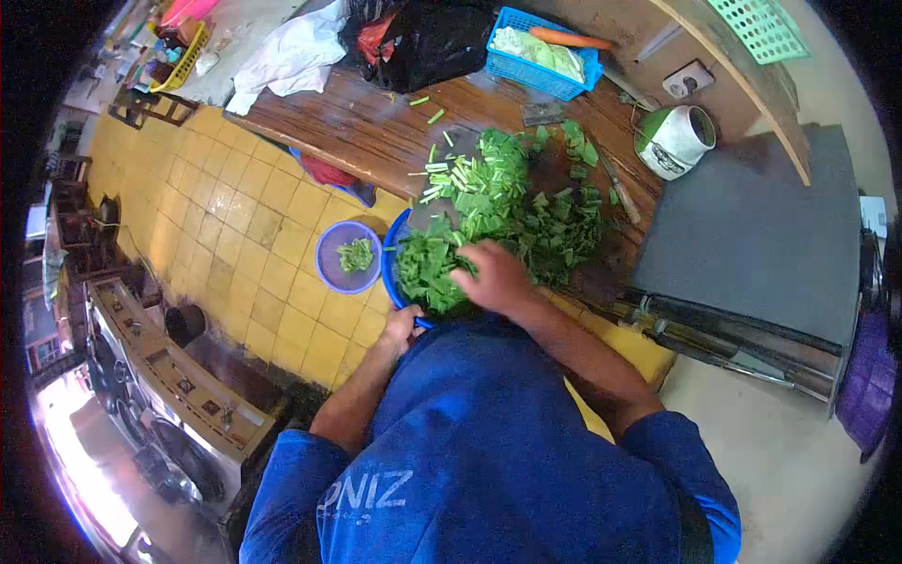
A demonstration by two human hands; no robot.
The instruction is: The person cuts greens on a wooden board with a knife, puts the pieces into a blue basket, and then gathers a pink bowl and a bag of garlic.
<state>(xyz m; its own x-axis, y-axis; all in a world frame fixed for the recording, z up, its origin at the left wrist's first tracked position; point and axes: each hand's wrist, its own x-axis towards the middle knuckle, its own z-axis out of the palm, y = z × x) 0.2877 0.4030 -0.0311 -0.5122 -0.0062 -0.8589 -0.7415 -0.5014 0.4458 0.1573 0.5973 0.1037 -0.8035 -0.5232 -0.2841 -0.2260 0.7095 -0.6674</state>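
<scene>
My left hand is closed on the near left rim of a blue basin, which is tilted against the table edge in front of my body. Cut leafy greens fill the basin. Over them, at the basin's right side, is my right hand, its thumb and fingers apart and touching or just above the leaves. Chopped pale stems and more cut leaves lie heaped on the wooden table just beyond. The underside of my right hand is hidden.
A knife lies right of the heap. A blue basket holds a carrot and pale vegetables. A purple-rimmed basin with scraps stands on the yellow floor. Black bags and a white cloth lie at the back.
</scene>
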